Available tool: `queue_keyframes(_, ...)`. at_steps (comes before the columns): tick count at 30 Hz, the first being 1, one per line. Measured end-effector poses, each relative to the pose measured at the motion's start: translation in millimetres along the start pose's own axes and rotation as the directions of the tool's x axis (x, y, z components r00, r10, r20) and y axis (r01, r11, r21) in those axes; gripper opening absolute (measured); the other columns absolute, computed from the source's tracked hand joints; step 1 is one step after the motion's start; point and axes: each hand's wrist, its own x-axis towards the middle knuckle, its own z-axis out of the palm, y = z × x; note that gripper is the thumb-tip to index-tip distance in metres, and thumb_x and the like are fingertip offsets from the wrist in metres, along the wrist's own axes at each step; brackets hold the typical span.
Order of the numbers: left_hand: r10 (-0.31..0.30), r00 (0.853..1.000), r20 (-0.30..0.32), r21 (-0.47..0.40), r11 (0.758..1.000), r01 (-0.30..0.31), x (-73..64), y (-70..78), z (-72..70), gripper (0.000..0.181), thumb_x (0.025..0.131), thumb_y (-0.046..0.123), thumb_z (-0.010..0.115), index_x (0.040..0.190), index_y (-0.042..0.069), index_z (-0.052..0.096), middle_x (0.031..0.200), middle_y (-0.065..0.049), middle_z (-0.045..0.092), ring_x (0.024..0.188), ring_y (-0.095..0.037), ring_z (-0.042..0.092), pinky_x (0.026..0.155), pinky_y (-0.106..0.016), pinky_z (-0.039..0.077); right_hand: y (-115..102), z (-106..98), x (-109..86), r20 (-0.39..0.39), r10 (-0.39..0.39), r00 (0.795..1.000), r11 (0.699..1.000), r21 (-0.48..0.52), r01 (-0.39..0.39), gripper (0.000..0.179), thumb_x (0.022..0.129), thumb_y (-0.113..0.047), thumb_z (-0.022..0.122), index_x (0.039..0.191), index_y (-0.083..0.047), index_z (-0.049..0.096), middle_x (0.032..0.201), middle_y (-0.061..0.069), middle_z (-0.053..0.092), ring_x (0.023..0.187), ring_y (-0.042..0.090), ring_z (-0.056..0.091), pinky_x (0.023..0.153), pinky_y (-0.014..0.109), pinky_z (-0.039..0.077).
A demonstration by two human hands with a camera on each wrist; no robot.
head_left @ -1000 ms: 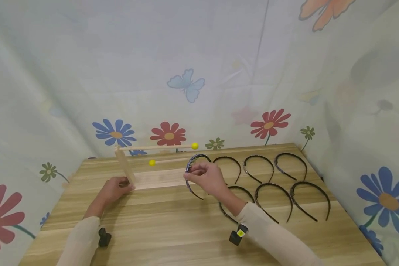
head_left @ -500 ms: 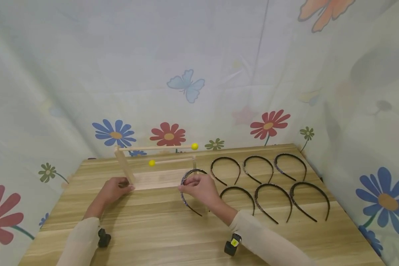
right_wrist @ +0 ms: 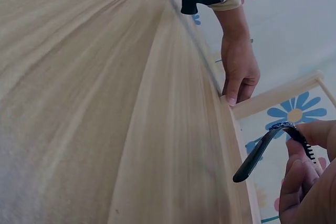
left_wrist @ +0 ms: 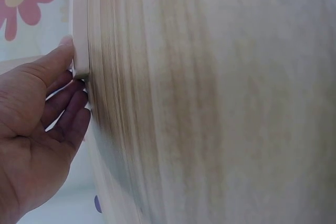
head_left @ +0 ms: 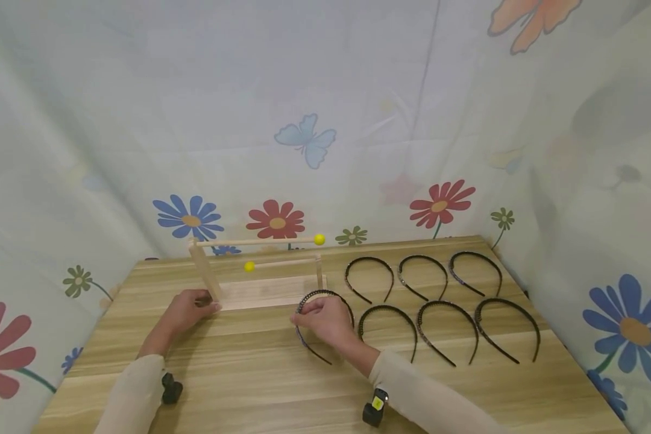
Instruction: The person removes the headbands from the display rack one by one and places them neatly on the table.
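Note:
A wooden rack (head_left: 266, 293) stands at the left of the table, with an upright post at each end and two rods tipped by yellow balls. My left hand (head_left: 187, 312) holds the near left corner of its base; in the left wrist view the thumb (left_wrist: 58, 61) lies along the board's end and the fingers curl below it. In front of the rack's right end, my right hand (head_left: 328, 319) pinches a black toothed headband (head_left: 302, 337) with glittery stones between thumb and fingers. The right wrist view shows one arm of this headband (right_wrist: 257, 156) pointing down past the fingertips.
Several black headbands lie in two rows on the right, including a back-row headband (head_left: 369, 259) and a front-row headband (head_left: 390, 307) close to my right hand. A flowered cloth backdrop (head_left: 304, 175) rises behind the wood-grain table (head_left: 249, 386).
My right hand has brought the headband toward me, from overlapping the rack's right end to in front of it. The rack's right post has come into view. My left hand stays put.

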Motion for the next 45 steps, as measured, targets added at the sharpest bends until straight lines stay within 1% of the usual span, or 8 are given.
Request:
queue_keyframes(8, -0.013, 1.000, 0.004, -0.006, 1.000, 0.013, 1.3, 0.4, 0.8, 0.046, 0.097, 0.027, 0.072, 0.128, -0.006, 0.066, 0.127, -0.026, 0.067, 0.117, -0.045, 0.064, 0.097, -0.059, 0.052, 9, 7, 0.9, -0.007, 0.019, 1.000, 1.000, -0.011, -0.019, 0.021, 0.077, -0.031, 0.091, 0.076, -0.016, 0.077, 0.074, -0.006, 0.074, 0.071, 0.009, 0.067, 0.064, 0.027, 0.053)
queue_keyframes(15, 0.015, 1.000, -0.002, 0.010, 1.000, -0.015, 0.4, 0.8, 0.7, 0.045, 0.098, 0.027, 0.072, 0.127, -0.006, 0.067, 0.125, -0.027, 0.068, 0.116, -0.045, 0.065, 0.096, -0.059, 0.053, 13, 8, 2.1, 0.002, 0.020, 1.000, 0.999, -0.032, -0.020, 0.023, 0.078, -0.031, 0.090, 0.072, -0.015, 0.075, 0.071, -0.007, 0.073, 0.070, 0.009, 0.065, 0.061, 0.028, 0.050)
queue_keyframes(17, 0.011, 1.000, -0.005, 0.009, 1.000, -0.011, 0.1, 1.4, 0.6, 0.044, 0.097, 0.027, 0.072, 0.126, -0.006, 0.067, 0.125, -0.026, 0.068, 0.116, -0.045, 0.064, 0.096, -0.059, 0.053, 14, 9, 1.9, 0.008, 0.021, 1.000, 0.999, -0.032, -0.021, 0.022, 0.078, -0.031, 0.090, 0.073, -0.015, 0.075, 0.072, -0.007, 0.073, 0.070, 0.009, 0.065, 0.061, 0.028, 0.050)
queue_keyframes(23, 0.008, 1.000, -0.003, 0.008, 1.000, -0.008, -0.2, 0.9, 0.2, 0.044, 0.097, 0.027, 0.072, 0.127, -0.006, 0.067, 0.126, -0.026, 0.068, 0.116, -0.045, 0.064, 0.097, -0.059, 0.052, 16, 10, 0.8, 0.031, 0.041, 0.999, 0.999, -0.026, -0.041, 0.021, 0.079, -0.031, 0.089, 0.076, -0.015, 0.076, 0.074, -0.006, 0.073, 0.071, 0.011, 0.064, 0.060, 0.028, 0.051)
queue_keyframes(29, 0.013, 1.000, -0.006, 0.016, 1.000, -0.013, 0.0, 0.5, 0.4, 0.044, 0.097, 0.027, 0.073, 0.125, -0.007, 0.067, 0.124, -0.027, 0.068, 0.115, -0.045, 0.065, 0.096, -0.059, 0.053, 16, 11, -1.2, 0.032, 0.067, 0.997, 0.998, -0.003, -0.067, 0.020, 0.080, -0.030, 0.089, 0.078, -0.014, 0.076, 0.076, -0.005, 0.074, 0.073, 0.010, 0.066, 0.061, 0.027, 0.051)
queue_keyframes(31, 0.007, 1.000, -0.006, 0.015, 1.000, -0.007, 0.1, 1.4, 0.3, 0.044, 0.097, 0.026, 0.073, 0.126, -0.006, 0.067, 0.125, -0.026, 0.068, 0.115, -0.045, 0.065, 0.096, -0.059, 0.052, 17, 12, -1.7, 0.035, 0.073, 0.997, 0.997, 0.004, -0.073, 0.020, 0.080, -0.029, 0.089, 0.080, -0.013, 0.077, 0.077, -0.004, 0.075, 0.073, 0.010, 0.067, 0.061, 0.026, 0.051)
queue_keyframes(39, -0.001, 1.000, 0.000, 0.010, 1.000, 0.001, -1.5, 4.5, -0.8, 0.044, 0.097, 0.025, 0.072, 0.127, -0.007, 0.066, 0.126, -0.027, 0.067, 0.116, -0.045, 0.064, 0.097, -0.059, 0.052, 22, 14, -2.7, 0.058, 0.071, 0.996, 0.997, 0.020, -0.072, 0.020, 0.080, -0.027, 0.089, 0.089, -0.012, 0.078, 0.085, -0.002, 0.078, 0.077, 0.009, 0.070, 0.064, 0.026, 0.054)
queue_keyframes(45, -0.010, 1.000, 0.002, -0.001, 1.000, 0.010, -2.2, 4.9, -1.2, 0.044, 0.098, 0.025, 0.072, 0.127, -0.007, 0.066, 0.126, -0.027, 0.067, 0.116, -0.045, 0.064, 0.097, -0.059, 0.053, 23, 15, -2.7, 0.087, 0.053, 0.995, 0.998, 0.027, -0.056, 0.022, 0.080, -0.023, 0.088, 0.094, -0.010, 0.078, 0.085, -0.001, 0.078, 0.075, 0.010, 0.071, 0.062, 0.027, 0.055)
